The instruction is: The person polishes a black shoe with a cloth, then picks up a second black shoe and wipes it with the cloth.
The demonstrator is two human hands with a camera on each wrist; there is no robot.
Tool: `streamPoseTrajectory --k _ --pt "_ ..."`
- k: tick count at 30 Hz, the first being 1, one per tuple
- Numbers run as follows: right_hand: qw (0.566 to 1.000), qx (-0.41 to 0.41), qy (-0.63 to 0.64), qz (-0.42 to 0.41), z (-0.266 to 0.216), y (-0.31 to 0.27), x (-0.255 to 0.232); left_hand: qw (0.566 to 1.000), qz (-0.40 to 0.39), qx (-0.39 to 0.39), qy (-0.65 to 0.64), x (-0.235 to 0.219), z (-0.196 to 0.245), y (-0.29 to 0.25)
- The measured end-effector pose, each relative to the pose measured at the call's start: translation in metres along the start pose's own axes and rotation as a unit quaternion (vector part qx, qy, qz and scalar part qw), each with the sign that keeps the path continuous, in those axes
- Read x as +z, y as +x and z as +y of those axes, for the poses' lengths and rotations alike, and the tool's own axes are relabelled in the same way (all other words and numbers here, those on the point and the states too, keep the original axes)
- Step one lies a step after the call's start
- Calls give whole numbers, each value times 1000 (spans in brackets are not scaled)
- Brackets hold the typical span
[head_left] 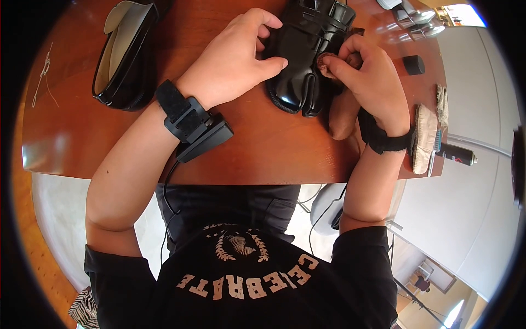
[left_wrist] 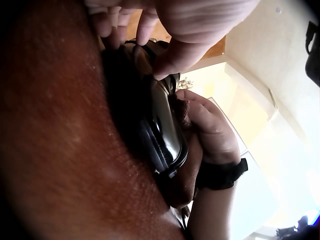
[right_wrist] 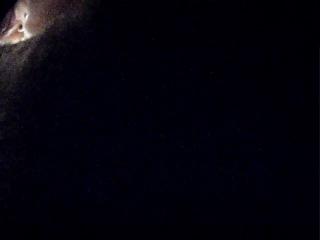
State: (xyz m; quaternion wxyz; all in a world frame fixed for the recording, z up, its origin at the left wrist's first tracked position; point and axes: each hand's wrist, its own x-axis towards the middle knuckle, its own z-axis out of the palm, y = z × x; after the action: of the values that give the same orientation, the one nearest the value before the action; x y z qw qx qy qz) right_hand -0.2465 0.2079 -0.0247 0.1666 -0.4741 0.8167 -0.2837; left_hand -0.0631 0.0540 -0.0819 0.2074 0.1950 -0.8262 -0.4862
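A glossy black shoe (head_left: 304, 66) lies on the brown wooden table (head_left: 263, 153), toe toward me. My left hand (head_left: 271, 46) grips its left side, thumb on the upper and fingers curled over the top. My right hand (head_left: 337, 57) pinches a brown cloth (head_left: 342, 115) and presses it against the shoe's right side. In the left wrist view the shoe (left_wrist: 165, 125) sits between the left hand (left_wrist: 190, 25) above and the right hand (left_wrist: 210, 130) beside it, with the cloth (left_wrist: 182, 175) hanging below. The right wrist view is almost wholly dark.
A second black shoe (head_left: 123, 55) lies on its side at the table's far left. By the right edge are a shoe brush (head_left: 424, 140), a small black cap (head_left: 414, 64) and a dark spray can (head_left: 457, 155). The table's near edge is close to my body.
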Motion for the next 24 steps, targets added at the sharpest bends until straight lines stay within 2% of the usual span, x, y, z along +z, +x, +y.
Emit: streamPoseTrajectory --k 4,7,10,13,16,19,22,24 --pt "1000 -14 4 8 1 0 1 1000 1 4 0 -1 1 0" --pt "998 4 -3 -62 1 -1 -4 1000 -13 -7 2 -3 0 0" --pt "999 11 -15 -48 -1 0 -2 1000 -12 -12 -12 -2 0 -1" --pt "1000 -9 14 17 9 5 3 1000 -9 0 2 -2 0 -1" --pt "1000 -11 20 10 9 4 2 1000 -11 -6 1 -2 0 -1" --pt "997 15 32 -69 7 1 -4 1000 -13 -9 -3 -3 1 -1" --pt "997 10 -50 -59 -3 0 -6 1000 -9 -5 -1 -2 0 -1" --pt "999 4 34 -33 7 3 1 1000 -10 -8 -9 -2 -1 -1"
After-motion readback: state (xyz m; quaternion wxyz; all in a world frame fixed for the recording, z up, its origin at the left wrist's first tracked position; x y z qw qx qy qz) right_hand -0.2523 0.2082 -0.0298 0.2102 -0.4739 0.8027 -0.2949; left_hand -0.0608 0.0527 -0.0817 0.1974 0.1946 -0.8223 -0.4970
